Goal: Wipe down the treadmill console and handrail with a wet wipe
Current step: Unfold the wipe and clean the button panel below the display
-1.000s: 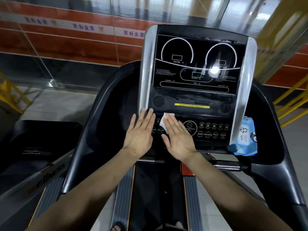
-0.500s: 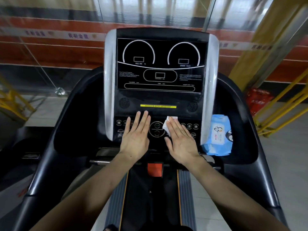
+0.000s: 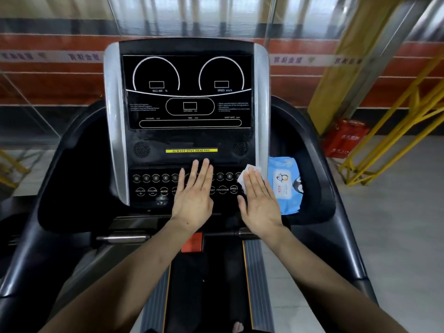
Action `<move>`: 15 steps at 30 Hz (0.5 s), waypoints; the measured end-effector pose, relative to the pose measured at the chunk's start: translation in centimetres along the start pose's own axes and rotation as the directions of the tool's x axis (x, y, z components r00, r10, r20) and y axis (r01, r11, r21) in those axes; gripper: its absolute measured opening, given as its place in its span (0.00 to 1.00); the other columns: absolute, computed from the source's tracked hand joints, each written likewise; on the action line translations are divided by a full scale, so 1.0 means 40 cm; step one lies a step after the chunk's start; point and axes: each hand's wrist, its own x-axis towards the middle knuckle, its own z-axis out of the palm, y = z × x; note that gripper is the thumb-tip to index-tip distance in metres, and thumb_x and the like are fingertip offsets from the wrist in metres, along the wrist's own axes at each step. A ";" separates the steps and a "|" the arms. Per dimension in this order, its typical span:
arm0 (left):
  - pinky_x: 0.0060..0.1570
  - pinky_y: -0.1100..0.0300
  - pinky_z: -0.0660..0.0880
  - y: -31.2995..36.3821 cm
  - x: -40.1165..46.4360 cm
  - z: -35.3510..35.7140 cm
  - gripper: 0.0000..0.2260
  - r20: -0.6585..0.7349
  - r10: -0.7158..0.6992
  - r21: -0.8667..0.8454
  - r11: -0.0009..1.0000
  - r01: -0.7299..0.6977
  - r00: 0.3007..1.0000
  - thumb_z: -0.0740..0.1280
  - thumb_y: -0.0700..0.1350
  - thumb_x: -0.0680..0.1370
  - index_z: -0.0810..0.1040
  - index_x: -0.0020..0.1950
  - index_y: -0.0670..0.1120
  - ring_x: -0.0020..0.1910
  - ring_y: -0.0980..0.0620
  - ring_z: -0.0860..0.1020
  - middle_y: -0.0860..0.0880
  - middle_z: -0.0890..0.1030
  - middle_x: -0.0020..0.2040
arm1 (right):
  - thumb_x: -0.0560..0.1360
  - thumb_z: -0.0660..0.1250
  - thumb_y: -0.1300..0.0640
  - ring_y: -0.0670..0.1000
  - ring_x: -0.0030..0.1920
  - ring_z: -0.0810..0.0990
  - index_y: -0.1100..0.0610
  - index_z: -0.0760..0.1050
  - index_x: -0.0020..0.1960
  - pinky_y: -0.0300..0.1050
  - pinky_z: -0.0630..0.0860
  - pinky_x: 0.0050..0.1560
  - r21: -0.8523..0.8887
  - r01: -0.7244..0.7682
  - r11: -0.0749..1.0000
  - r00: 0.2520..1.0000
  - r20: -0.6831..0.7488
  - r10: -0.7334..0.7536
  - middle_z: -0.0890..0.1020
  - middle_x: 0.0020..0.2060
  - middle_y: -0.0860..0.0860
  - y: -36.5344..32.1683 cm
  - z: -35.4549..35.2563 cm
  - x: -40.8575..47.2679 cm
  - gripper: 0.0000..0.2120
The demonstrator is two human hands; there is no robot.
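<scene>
Head view, right hand presses wipe, console right edge

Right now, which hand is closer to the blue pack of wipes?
The right hand. It presses a white wipe flat on the button panel, right beside the blue pack. The left hand lies flat on the panel's middle, farther from it.

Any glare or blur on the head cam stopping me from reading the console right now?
Head view: console evenly lit, no glare, large labels legible; small text soft. Background wall and frame edges smeared with motion blur and bowed by the wide angle. Both hands sharp, right hand flat on the wipe.
</scene>
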 end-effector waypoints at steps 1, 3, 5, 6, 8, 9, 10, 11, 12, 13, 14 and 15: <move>0.83 0.38 0.44 -0.002 -0.003 -0.001 0.38 0.000 0.004 0.002 1.000 -0.004 1.000 0.61 0.44 0.80 0.44 0.85 0.44 0.84 0.44 0.38 0.47 0.39 0.86 | 0.86 0.48 0.43 0.52 0.85 0.46 0.58 0.50 0.85 0.54 0.51 0.85 0.003 -0.006 1.000 1.000 0.009 0.006 0.51 0.85 0.54 -0.006 0.006 -0.006 0.33; 0.83 0.38 0.44 -0.009 -0.009 -0.002 0.38 0.001 0.016 0.013 1.000 -0.016 1.000 0.62 0.44 0.80 0.44 0.85 0.44 0.85 0.44 0.39 0.47 0.40 0.86 | 0.87 0.47 0.42 0.52 0.85 0.44 0.59 0.49 0.85 0.54 0.50 0.85 0.017 -0.021 1.000 1.000 0.017 0.021 0.49 0.85 0.55 -0.020 0.014 -0.009 0.33; 0.83 0.38 0.43 -0.021 -0.015 -0.002 0.38 0.013 0.023 0.029 0.999 -0.024 1.000 0.62 0.45 0.80 0.44 0.85 0.44 0.85 0.45 0.38 0.47 0.40 0.86 | 0.87 0.47 0.42 0.52 0.85 0.43 0.60 0.47 0.85 0.54 0.50 0.85 0.051 -0.036 0.998 0.999 0.019 0.035 0.47 0.85 0.55 -0.034 0.019 -0.008 0.33; 0.83 0.38 0.43 -0.030 -0.020 -0.002 0.38 0.016 0.024 0.033 0.999 -0.025 1.000 0.62 0.45 0.81 0.43 0.85 0.44 0.85 0.45 0.38 0.47 0.40 0.86 | 0.87 0.47 0.42 0.52 0.85 0.42 0.60 0.47 0.85 0.54 0.50 0.85 0.067 -0.041 0.997 0.999 0.022 0.039 0.47 0.85 0.55 -0.046 0.022 -0.006 0.33; 0.83 0.39 0.43 -0.054 -0.032 -0.004 0.38 0.014 0.023 0.033 0.999 -0.024 1.000 0.61 0.45 0.81 0.43 0.85 0.44 0.85 0.45 0.38 0.47 0.40 0.86 | 0.87 0.46 0.41 0.52 0.85 0.42 0.59 0.47 0.85 0.55 0.51 0.85 0.083 -0.037 0.996 0.999 0.029 0.035 0.47 0.85 0.56 -0.083 0.032 -0.003 0.34; 0.83 0.39 0.43 -0.069 -0.038 -0.005 0.38 0.013 0.020 0.031 0.999 -0.021 1.000 0.61 0.45 0.81 0.43 0.85 0.44 0.84 0.45 0.38 0.47 0.40 0.86 | 0.87 0.46 0.41 0.52 0.85 0.42 0.60 0.48 0.85 0.55 0.51 0.85 0.081 -0.029 0.996 0.999 0.027 0.027 0.48 0.85 0.56 -0.107 0.039 -0.001 0.34; 0.83 0.39 0.43 -0.086 -0.044 -0.007 0.38 0.012 0.015 0.029 0.999 -0.016 1.000 0.62 0.45 0.81 0.43 0.85 0.44 0.84 0.45 0.38 0.47 0.40 0.86 | 0.87 0.46 0.41 0.53 0.85 0.43 0.61 0.48 0.85 0.55 0.51 0.85 0.074 -0.018 0.997 1.000 0.023 0.016 0.48 0.85 0.57 -0.134 0.046 0.003 0.34; 0.83 0.39 0.43 -0.105 -0.051 -0.009 0.38 0.011 0.007 0.027 1.000 -0.008 1.000 0.62 0.45 0.81 0.44 0.85 0.44 0.85 0.45 0.38 0.47 0.40 0.86 | 0.87 0.46 0.41 0.54 0.85 0.43 0.61 0.49 0.85 0.55 0.51 0.85 0.068 -0.003 0.998 1.000 0.020 0.002 0.49 0.85 0.58 -0.160 0.053 0.008 0.34; 0.83 0.39 0.44 -0.126 -0.058 -0.011 0.38 0.008 0.000 0.026 1.000 0.000 1.000 0.62 0.45 0.80 0.44 0.86 0.44 0.85 0.45 0.39 0.47 0.40 0.86 | 0.87 0.46 0.41 0.54 0.85 0.43 0.61 0.49 0.85 0.55 0.50 0.85 0.065 0.012 0.998 1.000 0.020 -0.013 0.49 0.85 0.58 -0.186 0.059 0.014 0.34; 0.83 0.39 0.44 -0.149 -0.064 -0.013 0.38 0.006 -0.008 0.024 1.000 0.007 1.000 0.62 0.45 0.80 0.44 0.86 0.44 0.85 0.45 0.39 0.48 0.41 0.86 | 0.87 0.47 0.41 0.53 0.85 0.43 0.61 0.49 0.85 0.54 0.49 0.85 0.065 0.025 0.998 0.999 0.020 -0.026 0.49 0.85 0.58 -0.211 0.065 0.021 0.34; 0.83 0.39 0.44 -0.174 -0.072 -0.016 0.38 0.008 -0.016 0.023 1.000 0.016 1.000 0.62 0.44 0.80 0.45 0.86 0.44 0.85 0.45 0.39 0.48 0.41 0.86 | 0.87 0.47 0.42 0.53 0.85 0.43 0.61 0.49 0.85 0.54 0.49 0.85 0.066 0.037 0.997 0.999 0.021 -0.038 0.49 0.85 0.58 -0.237 0.069 0.028 0.34; 0.83 0.39 0.44 -0.201 -0.080 -0.019 0.38 0.011 -0.024 0.023 0.999 0.024 1.000 0.62 0.44 0.80 0.45 0.86 0.44 0.85 0.45 0.39 0.47 0.41 0.86 | 0.87 0.47 0.42 0.53 0.85 0.43 0.61 0.49 0.85 0.54 0.48 0.85 0.061 0.050 0.997 0.998 0.026 -0.052 0.49 0.85 0.58 -0.265 0.074 0.036 0.34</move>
